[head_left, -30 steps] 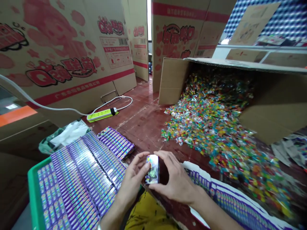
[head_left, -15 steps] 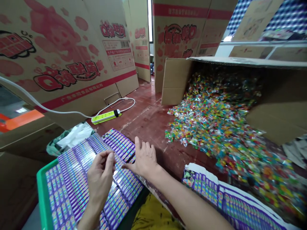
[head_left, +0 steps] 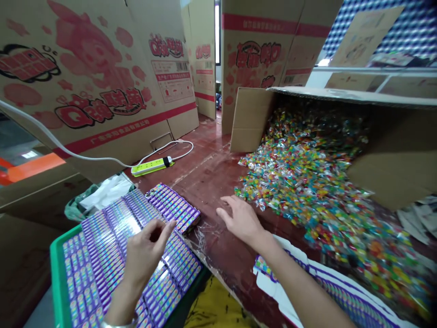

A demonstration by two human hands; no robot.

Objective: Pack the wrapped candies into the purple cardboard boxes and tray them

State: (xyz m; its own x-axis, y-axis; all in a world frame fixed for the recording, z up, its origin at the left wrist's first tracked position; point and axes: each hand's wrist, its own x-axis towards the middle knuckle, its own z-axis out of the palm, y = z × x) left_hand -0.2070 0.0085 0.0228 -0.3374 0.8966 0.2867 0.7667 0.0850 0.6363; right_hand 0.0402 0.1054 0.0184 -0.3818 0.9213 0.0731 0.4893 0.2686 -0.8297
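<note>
My left hand [head_left: 145, 255] is above a green tray [head_left: 58, 278] packed with rows of small purple candy boxes [head_left: 105, 246]. Its thumb and index finger are pinched together; whether anything is between them cannot be made out. My right hand [head_left: 241, 221] reaches over the red table, thumb and fingers apart, with nothing visible in it. It is close to the near edge of a pile of small clear packets of colourful candy [head_left: 300, 182]. Under my right forearm lies a row of purple and white cartons [head_left: 348, 291] with white flaps, partly hidden.
A tilted cardboard box [head_left: 251, 120] spills the packets onto the table [head_left: 205, 177]. Another block of purple boxes [head_left: 174, 205] sits at the table edge beside the tray. A green power strip [head_left: 152, 166] with a white cable lies behind. Large printed cartons [head_left: 102, 68] stand at the back.
My right hand has moved right, away from the block of purple boxes towards the candy packets. My left hand has stayed over the tray, shifting slightly. A white-flapped carton by my right forearm has shifted.
</note>
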